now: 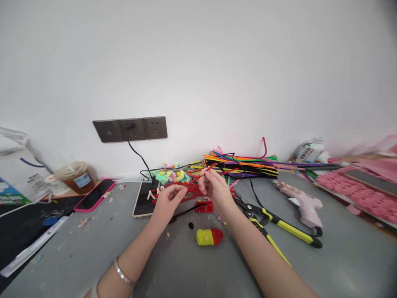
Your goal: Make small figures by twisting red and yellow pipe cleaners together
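My right hand (215,191) pinches a red pipe cleaner (194,181), whose tip pokes out above the fingers. The stem slants down and left toward my left hand (170,200), whose thumb and fingers are closed at its lower end; the exact contact is hard to see. More red pipe cleaners lie behind and beneath both hands, partly hidden. On the table in front of the hands lies a small yellow and red wound roll (208,237). A small black oval piece (190,225) is beside it, and a red piece (204,206) lies just behind.
Yellow-and-black pliers (285,227) and a pink glue gun (305,205) lie to the right. A bundle of coloured pipe cleaners (245,165) rests by the wall. At left are a pink-cased phone (95,194) and a drink cup (77,178). A dark tablet (144,200) lies behind my left hand.
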Demonstrator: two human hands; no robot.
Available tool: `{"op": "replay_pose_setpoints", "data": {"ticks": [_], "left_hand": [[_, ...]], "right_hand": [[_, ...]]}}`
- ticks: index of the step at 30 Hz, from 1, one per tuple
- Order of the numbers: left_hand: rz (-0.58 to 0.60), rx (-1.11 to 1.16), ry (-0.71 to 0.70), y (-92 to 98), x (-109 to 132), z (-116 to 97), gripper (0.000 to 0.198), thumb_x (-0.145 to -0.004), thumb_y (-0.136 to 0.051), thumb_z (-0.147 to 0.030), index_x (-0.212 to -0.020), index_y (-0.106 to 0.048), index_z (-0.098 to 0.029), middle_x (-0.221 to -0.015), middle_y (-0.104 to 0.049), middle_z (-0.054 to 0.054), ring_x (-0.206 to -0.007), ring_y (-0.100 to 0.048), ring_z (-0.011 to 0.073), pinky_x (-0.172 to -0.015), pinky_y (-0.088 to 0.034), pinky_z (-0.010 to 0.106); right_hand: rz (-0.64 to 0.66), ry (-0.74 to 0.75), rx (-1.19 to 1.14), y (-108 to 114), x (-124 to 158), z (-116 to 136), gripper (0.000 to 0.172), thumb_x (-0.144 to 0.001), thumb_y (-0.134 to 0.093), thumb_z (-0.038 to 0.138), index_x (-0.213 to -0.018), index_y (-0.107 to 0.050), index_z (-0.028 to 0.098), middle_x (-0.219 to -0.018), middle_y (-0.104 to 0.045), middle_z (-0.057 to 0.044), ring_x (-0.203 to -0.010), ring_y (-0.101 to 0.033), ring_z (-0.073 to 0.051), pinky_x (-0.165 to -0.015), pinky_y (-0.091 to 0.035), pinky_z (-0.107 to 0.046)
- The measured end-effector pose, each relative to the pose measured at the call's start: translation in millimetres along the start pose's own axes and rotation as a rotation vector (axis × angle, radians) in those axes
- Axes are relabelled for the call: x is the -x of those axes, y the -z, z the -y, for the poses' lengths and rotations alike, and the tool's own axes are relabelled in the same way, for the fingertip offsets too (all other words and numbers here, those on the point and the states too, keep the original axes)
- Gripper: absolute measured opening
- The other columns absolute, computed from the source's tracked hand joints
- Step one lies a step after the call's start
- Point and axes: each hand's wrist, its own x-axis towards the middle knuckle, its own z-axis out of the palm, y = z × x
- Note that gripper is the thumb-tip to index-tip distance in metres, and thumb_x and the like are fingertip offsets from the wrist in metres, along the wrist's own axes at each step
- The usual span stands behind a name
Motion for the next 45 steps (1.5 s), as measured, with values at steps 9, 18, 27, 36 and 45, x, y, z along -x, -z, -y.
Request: {"op": "replay_pose_setpoints", "data": {"ticks": [9,18,27,36,45], "left_hand": [[-0.017,0.047,0.016,2.8,-1.3,6.7,0.035,-0.073,-0.068,-0.049,-0.072,-0.067,-0.014,-0.054,-0.048,-0.004,-0.05,-0.035,0.0086,-0.05,-0.027,0.022],[0.276,-0.686,-0.278,2.7,10.8,3.7,0.012,-0.081,-0.059,-0.024,-0.077,-0.07,-0.019,-0.086,-0.069,0.006,-0.081,-0.06,0.0214,-0.07,-0.041,0.029],[0.055,-0.157,-0.107,5.5,-1.4,5.0,0.025,-0.076,-0.067,-0.039,-0.085,-0.073,-0.017,-0.082,-0.072,0.006,-0.069,-0.059,0.0169,-0.063,-0.044,0.027],[-0.03,0.332,0.191,0.5,-1.4,1.9,0.045,-0.055,-0.082,-0.053,-0.072,-0.07,-0.014,-0.056,-0.048,-0.005,-0.048,-0.03,0.005,-0.045,-0.02,0.02],[0.219,-0.094,0.008,4.1,2.8,-3.4,0.032,-0.072,-0.069,-0.046,-0.066,-0.068,-0.015,-0.063,-0.058,0.0,-0.057,-0.043,0.0117,-0.057,-0.032,0.024]], "right_hand": [[0.076,-0.025,0.042,-3.1,2.0,-2.8,0.029,-0.081,-0.061,0.047,-0.079,-0.055,0.019,-0.046,-0.044,0.008,-0.041,-0.031,-0.008,-0.042,-0.02,-0.022],[0.358,0.062,0.587,-4.8,7.9,-7.2,0.028,-0.088,-0.051,0.04,-0.07,-0.055,0.019,-0.058,-0.045,0.004,-0.055,-0.041,-0.011,-0.053,-0.032,-0.023],[-0.018,0.129,0.342,6.6,-1.5,-4.2,0.031,-0.085,-0.057,0.049,-0.079,-0.064,0.019,-0.061,-0.052,0.002,-0.057,-0.048,-0.013,-0.057,-0.041,-0.025],[0.066,-0.003,0.199,1.5,0.6,-4.7,0.034,-0.078,-0.065,0.055,-0.08,-0.064,0.021,-0.067,-0.062,0.0,-0.066,-0.06,-0.016,-0.069,-0.049,-0.029],[0.179,0.117,0.454,-0.9,4.6,2.3,0.034,-0.087,-0.054,0.05,-0.076,-0.061,0.019,-0.061,-0.048,0.003,-0.058,-0.045,-0.013,-0.057,-0.038,-0.025]]}}
